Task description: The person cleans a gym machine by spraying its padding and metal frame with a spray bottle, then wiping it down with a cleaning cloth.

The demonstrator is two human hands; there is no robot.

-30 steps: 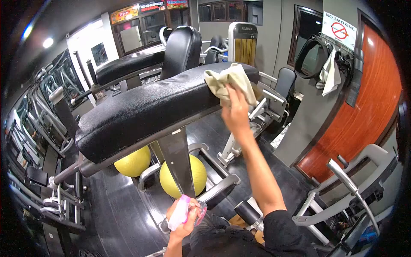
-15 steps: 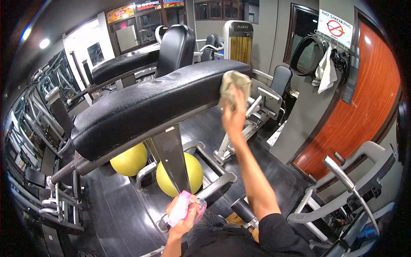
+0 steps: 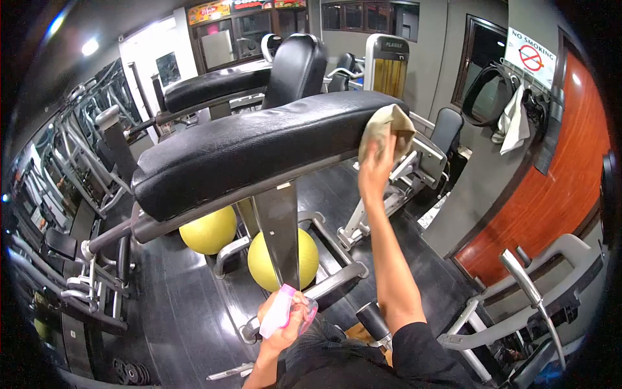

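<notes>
Nearest the camera, low in the scene, the left hand [image 3: 285, 323] is closed around a pink spray bottle [image 3: 280, 314], held just in front of the person's dark clothing and well below the padded bench. Beside it, a steel post [image 3: 280, 233] rises from the dark floor [image 3: 175, 305] to carry the pad. To the right, the bare right forearm [image 3: 392, 259] extends upward and away from the body. At its far end the right hand [image 3: 374, 170] is clenched on a beige cloth [image 3: 387, 128], pressing it against the right end of the black padded bench [image 3: 253, 146]; the cloth wraps over the pad's rounded edge and touches it. The pad runs tilted, its left end lower and nearer, its right end higher and farther.

Beneath the pad, behind the post, two yellow exercise balls [image 3: 285, 259] rest on the floor side by side. At near right stands a grey machine frame [image 3: 531, 292]. Farther off, a second black padded seat [image 3: 295, 61] stands behind the bench, with a weight stack [image 3: 387, 65] to its right. On the far right wall a white towel [image 3: 513, 123] hangs below a no-smoking sign [image 3: 531, 55], next to a reddish wooden door [image 3: 557, 181].
</notes>
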